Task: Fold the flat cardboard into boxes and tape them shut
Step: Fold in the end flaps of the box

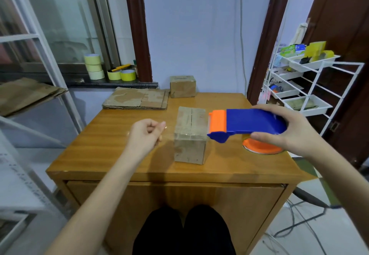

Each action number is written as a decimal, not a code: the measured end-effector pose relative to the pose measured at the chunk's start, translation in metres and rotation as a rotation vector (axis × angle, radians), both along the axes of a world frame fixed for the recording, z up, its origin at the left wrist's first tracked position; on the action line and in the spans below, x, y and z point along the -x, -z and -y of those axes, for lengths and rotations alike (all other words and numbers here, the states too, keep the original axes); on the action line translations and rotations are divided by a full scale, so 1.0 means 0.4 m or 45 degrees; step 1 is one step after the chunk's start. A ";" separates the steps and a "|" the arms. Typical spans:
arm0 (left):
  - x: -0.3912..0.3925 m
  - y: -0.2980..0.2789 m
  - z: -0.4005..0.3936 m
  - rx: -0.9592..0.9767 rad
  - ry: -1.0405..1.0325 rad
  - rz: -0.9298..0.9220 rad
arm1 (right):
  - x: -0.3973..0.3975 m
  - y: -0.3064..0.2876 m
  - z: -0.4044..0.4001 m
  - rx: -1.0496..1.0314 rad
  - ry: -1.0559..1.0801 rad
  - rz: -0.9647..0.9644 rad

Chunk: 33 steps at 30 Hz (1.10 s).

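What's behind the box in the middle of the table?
Behind the near box, a second closed box stands at the table's far edge, with a stack of flat cardboard to its left. The table surface directly behind the near box is hidden.

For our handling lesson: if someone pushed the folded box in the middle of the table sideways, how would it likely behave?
The folded box probably slides rather than rolls, since it sits on a flat face on the smooth wooden table. It likely feels light, being small cardboard. Pushed high, it might tip.

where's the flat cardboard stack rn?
Head view: the flat cardboard stack lies at the table's far-left corner, just left of the rear box, below the windowsill.
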<state>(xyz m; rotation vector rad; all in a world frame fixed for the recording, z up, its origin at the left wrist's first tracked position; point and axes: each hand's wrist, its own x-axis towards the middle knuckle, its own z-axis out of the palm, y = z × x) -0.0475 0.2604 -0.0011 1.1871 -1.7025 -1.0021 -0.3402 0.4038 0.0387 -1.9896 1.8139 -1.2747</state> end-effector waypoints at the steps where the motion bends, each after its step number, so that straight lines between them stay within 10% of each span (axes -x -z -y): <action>1: 0.007 0.003 0.003 0.014 -0.007 -0.005 | 0.002 0.003 0.005 -0.019 0.003 -0.038; 33: 0.041 0.035 0.060 0.188 0.002 0.267 | 0.030 0.008 0.009 -0.143 0.022 -0.199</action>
